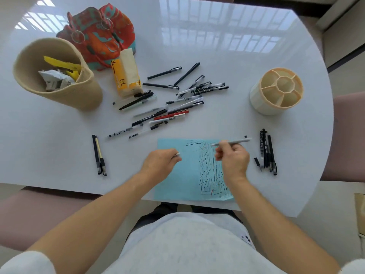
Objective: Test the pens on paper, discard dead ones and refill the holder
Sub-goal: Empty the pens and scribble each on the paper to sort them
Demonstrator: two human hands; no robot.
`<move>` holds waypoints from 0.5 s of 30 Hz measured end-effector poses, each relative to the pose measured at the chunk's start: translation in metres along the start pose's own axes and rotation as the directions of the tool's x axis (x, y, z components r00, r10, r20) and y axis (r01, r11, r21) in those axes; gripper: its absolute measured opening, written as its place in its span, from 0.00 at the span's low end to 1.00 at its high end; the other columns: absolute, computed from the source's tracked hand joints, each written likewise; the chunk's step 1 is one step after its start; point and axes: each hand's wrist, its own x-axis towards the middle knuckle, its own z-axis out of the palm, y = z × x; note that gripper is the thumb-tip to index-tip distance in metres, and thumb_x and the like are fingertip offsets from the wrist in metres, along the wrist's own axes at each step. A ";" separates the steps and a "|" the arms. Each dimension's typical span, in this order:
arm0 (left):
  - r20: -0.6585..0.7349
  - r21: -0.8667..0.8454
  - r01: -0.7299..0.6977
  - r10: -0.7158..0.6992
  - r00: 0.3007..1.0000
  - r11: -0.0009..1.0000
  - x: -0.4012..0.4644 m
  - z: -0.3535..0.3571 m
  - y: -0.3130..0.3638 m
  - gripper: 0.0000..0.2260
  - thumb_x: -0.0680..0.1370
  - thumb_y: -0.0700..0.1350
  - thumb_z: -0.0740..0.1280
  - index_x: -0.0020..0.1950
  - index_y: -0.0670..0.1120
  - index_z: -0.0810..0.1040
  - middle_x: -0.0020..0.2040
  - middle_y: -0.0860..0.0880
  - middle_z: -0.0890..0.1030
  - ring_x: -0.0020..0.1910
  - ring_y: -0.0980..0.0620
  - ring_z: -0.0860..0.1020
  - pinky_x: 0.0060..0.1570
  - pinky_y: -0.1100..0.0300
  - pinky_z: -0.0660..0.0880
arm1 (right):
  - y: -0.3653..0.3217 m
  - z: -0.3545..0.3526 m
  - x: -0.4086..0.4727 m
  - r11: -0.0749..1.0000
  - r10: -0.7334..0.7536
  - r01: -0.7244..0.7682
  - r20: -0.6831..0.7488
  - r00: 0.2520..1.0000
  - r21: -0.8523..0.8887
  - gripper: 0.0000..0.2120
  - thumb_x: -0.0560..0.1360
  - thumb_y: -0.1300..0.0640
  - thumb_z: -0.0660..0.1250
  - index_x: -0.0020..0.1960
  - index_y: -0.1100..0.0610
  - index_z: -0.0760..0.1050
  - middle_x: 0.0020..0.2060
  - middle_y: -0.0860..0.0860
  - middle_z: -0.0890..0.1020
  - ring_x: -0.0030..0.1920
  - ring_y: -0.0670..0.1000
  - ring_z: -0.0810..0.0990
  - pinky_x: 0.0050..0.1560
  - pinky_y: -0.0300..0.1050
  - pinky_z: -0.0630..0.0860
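My right hand [233, 159] grips a pale grey pen [235, 142] above the light blue paper [177, 180], its tip pointing left. My left hand [160, 161] pinches a small white pen cap [177, 154] over the paper's left part. The paper carries many scribbled test lines on its right half. A heap of several pens [167, 107] lies in the middle of the table. The cream pen holder [276, 91] with its divided compartments stands to the right with no pens in it.
A beige felt bin [59, 76] holding scraps stands at the left. A yellow tissue pack [126, 76] and a red patterned bag [102, 32] lie behind. Two pens [99, 155] lie left of the paper; several dark pens [266, 153] lie right of it.
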 end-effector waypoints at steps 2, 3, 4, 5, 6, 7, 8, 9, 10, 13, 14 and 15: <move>-0.011 0.031 0.029 -0.028 1.000 0.999 -0.012 0.003 -0.023 0.13 0.81 0.52 0.64 0.45 0.45 0.78 0.38 0.48 0.81 0.41 0.43 0.78 0.42 0.49 0.74 | -0.004 -0.021 0.020 0.996 -0.041 0.043 0.025 0.999 -0.076 0.08 0.78 0.62 0.70 0.40 0.57 0.82 0.31 0.52 0.85 0.29 0.49 0.82 0.31 0.44 0.78; -0.015 0.036 0.014 -0.014 1.000 0.999 -0.016 0.005 -0.029 0.12 0.81 0.52 0.64 0.45 0.46 0.79 0.39 0.49 0.81 0.42 0.45 0.78 0.42 0.50 0.75 | -0.003 -0.027 0.025 0.988 -0.063 0.072 0.072 0.995 -0.135 0.07 0.77 0.63 0.70 0.41 0.56 0.82 0.34 0.53 0.86 0.32 0.50 0.84 0.34 0.46 0.80; -0.032 0.029 -0.017 0.018 0.999 0.999 -0.019 0.008 -0.032 0.10 0.80 0.52 0.66 0.46 0.47 0.80 0.42 0.50 0.82 0.44 0.46 0.79 0.43 0.51 0.76 | 0.000 -0.028 0.026 0.977 -0.080 0.103 0.123 0.989 -0.188 0.07 0.77 0.63 0.70 0.43 0.55 0.83 0.36 0.53 0.87 0.34 0.52 0.85 0.37 0.48 0.81; -0.060 0.012 -0.060 0.061 0.996 0.998 -0.019 0.011 -0.032 0.09 0.79 0.51 0.68 0.47 0.47 0.82 0.45 0.51 0.83 0.48 0.47 0.80 0.45 0.52 0.77 | 0.005 -0.025 0.026 0.963 -0.099 0.138 0.174 0.980 -0.231 0.07 0.76 0.64 0.70 0.43 0.54 0.84 0.38 0.54 0.87 0.36 0.53 0.87 0.40 0.50 0.83; -0.085 0.002 -0.107 0.106 0.991 0.994 -0.019 0.015 -0.030 0.07 0.78 0.50 0.69 0.47 0.47 0.83 0.50 0.51 0.84 0.52 0.48 0.80 0.48 0.53 0.78 | 0.011 -0.020 0.023 0.945 -0.120 0.180 0.222 0.968 -0.274 0.08 0.76 0.64 0.70 0.44 0.53 0.85 0.39 0.53 0.87 0.38 0.55 0.87 0.41 0.52 0.83; -0.095 0.006 -0.143 0.143 0.985 0.990 -0.017 0.019 -0.027 0.06 0.78 0.49 0.71 0.48 0.47 0.84 0.56 0.51 0.83 0.57 0.48 0.79 0.52 0.54 0.78 | 0.016 -0.012 0.019 0.921 -0.144 0.227 0.265 0.953 -0.318 0.08 0.75 0.63 0.70 0.44 0.51 0.85 0.38 0.51 0.87 0.39 0.54 0.87 0.42 0.52 0.83; -0.092 0.020 -0.171 0.172 0.981 0.985 -0.015 0.023 -0.025 0.06 0.77 0.49 0.71 0.48 0.47 0.85 0.60 0.50 0.82 0.61 0.48 0.78 0.56 0.54 0.77 | 0.022 -0.005 0.015 0.893 -0.170 0.277 0.303 0.938 -0.355 0.08 0.75 0.61 0.70 0.45 0.51 0.85 0.38 0.49 0.87 0.40 0.52 0.87 0.41 0.51 0.83; -0.075 0.035 -0.194 0.196 0.978 0.980 -0.014 0.027 -0.024 0.06 0.77 0.49 0.71 0.48 0.47 0.85 0.62 0.49 0.81 0.64 0.47 0.77 0.59 0.54 0.75 | 0.027 0.002 0.013 0.864 -0.202 0.329 0.335 0.920 -0.380 0.07 0.76 0.60 0.70 0.46 0.51 0.86 0.37 0.47 0.87 0.39 0.49 0.86 0.41 0.49 0.82; -0.054 0.046 -0.211 0.214 0.975 0.976 -0.014 0.030 -0.024 0.06 0.77 0.49 0.71 0.48 0.47 0.85 0.63 0.48 0.80 0.65 0.47 0.76 0.60 0.54 0.74 | 0.031 0.007 0.010 0.833 -0.238 0.381 0.363 0.901 -0.401 0.06 0.76 0.59 0.70 0.47 0.51 0.86 0.37 0.45 0.86 0.38 0.47 0.85 0.41 0.48 0.82; -0.041 0.042 -0.226 0.228 0.973 0.973 -0.015 0.036 -0.025 0.06 0.76 0.48 0.72 0.48 0.46 0.85 0.63 0.47 0.80 0.65 0.45 0.76 0.60 0.53 0.74 | 0.038 0.016 0.007 0.722 -0.306 0.505 0.436 0.846 -0.473 0.06 0.77 0.57 0.69 0.50 0.53 0.85 0.38 0.44 0.85 0.38 0.47 0.83 0.43 0.48 0.81; -0.039 0.036 -0.218 0.219 0.975 0.975 -0.016 0.037 -0.026 0.07 0.76 0.49 0.72 0.49 0.46 0.85 0.64 0.47 0.79 0.66 0.46 0.75 0.61 0.52 0.74 | 0.039 0.017 0.008 0.687 -0.312 0.529 0.456 0.833 -0.497 0.06 0.78 0.58 0.69 0.51 0.53 0.85 0.39 0.45 0.85 0.39 0.47 0.83 0.44 0.48 0.81; -0.033 0.033 -0.209 0.210 0.977 0.977 -0.016 0.037 -0.028 0.07 0.77 0.49 0.72 0.49 0.46 0.85 0.65 0.47 0.79 0.67 0.46 0.74 0.63 0.52 0.73 | 0.040 0.017 0.008 0.662 -0.315 0.544 0.467 0.827 -0.517 0.06 0.78 0.58 0.69 0.52 0.54 0.85 0.40 0.46 0.86 0.40 0.48 0.83 0.45 0.49 0.81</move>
